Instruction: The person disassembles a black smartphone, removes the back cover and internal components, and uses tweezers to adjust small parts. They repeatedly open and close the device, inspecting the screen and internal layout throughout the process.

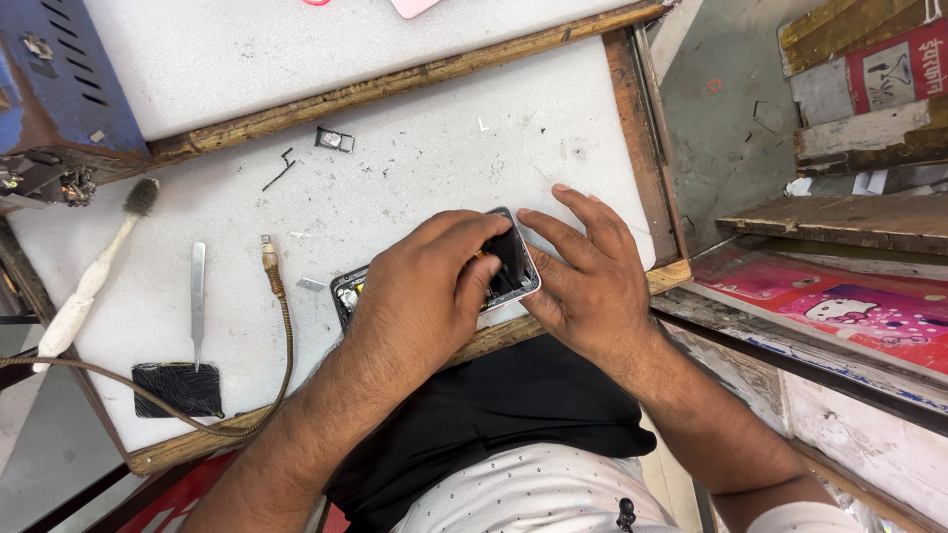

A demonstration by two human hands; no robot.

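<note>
An opened phone (513, 265) with a silver frame lies flat on the white worktop (415, 178), near its front edge. My left hand (420, 286) covers the middle of the phone, fingers bent down into its inside; a small orange bit shows at the fingertips. My right hand (585, 271) rests beside the phone's right end, fingers spread, thumb against the frame, steadying it. Most of the phone's inside is hidden under my left hand.
Left of the phone lie metal tweezers (197, 296), a braided cable (279, 326), a white-handled brush (89, 281) and a black pad (178, 388). A small SIM tray (334, 139) and loose screws sit farther back. A blue box (54, 69) stands at the far left. Wooden shelves are on the right.
</note>
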